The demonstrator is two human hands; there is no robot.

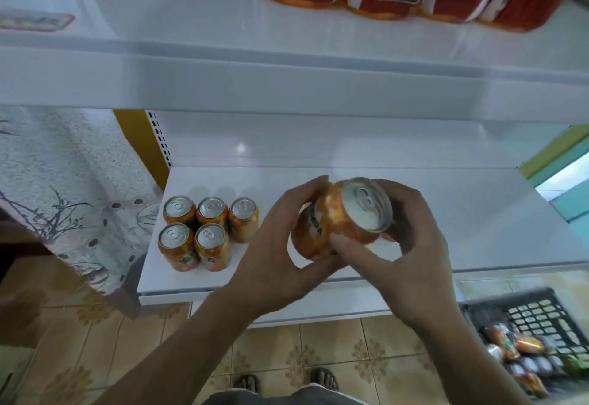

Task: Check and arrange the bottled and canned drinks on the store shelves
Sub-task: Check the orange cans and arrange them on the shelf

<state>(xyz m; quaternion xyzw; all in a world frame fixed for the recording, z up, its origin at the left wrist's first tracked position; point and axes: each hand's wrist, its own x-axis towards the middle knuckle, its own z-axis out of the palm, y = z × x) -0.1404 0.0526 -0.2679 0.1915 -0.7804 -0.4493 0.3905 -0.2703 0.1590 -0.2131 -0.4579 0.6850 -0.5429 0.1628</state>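
Head view: both hands around tilted orange can (331,226)

A: What finish do I have on the white painted-looking shelf (462,213)?
B: I read it as smooth and glossy; it mirrors a light spot. The orange printed metal can (320,224) is shiny, its silver lid (366,205) bare metal with a duller sheen.
A: And low right?
B: A black latticed plastic crate (535,312), matt. I see glazed, patterned floor tiles (287,350), and a white rough-textured cloth (63,181) at left.
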